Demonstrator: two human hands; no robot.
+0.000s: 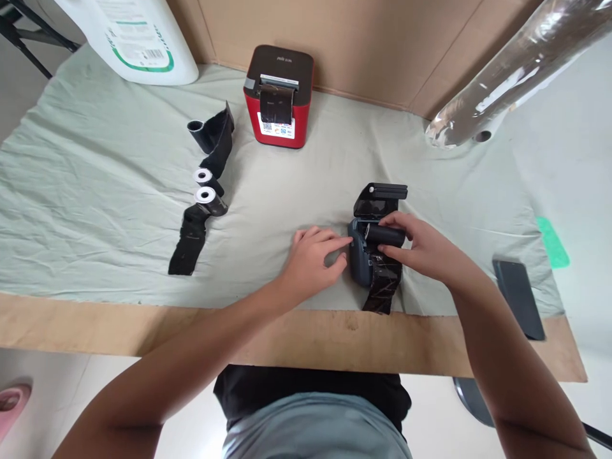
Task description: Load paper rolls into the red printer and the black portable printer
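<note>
A small dark portable printer (361, 261) lies near the table's front edge with its lid (380, 199) raised. My right hand (421, 245) pinches a black paper roll (386, 235) between thumb and fingers, at the printer's opening. A black strip of paper (382, 284) hangs out over the printer's front. On the left side my left hand (318, 258) rests on the cloth, its index fingertip touching the printer's casing and its thumb held apart. It grips nothing. Whether the roll is seated in the compartment I cannot tell.
A red and black printer (280, 102) stands at the back. Several black paper rolls (215, 201) lie to the left, partly unrolled. A white jug (148, 44) stands at the back left, a wrapped roll (497, 76) at the back right. A phone (519, 296) lies near the right edge.
</note>
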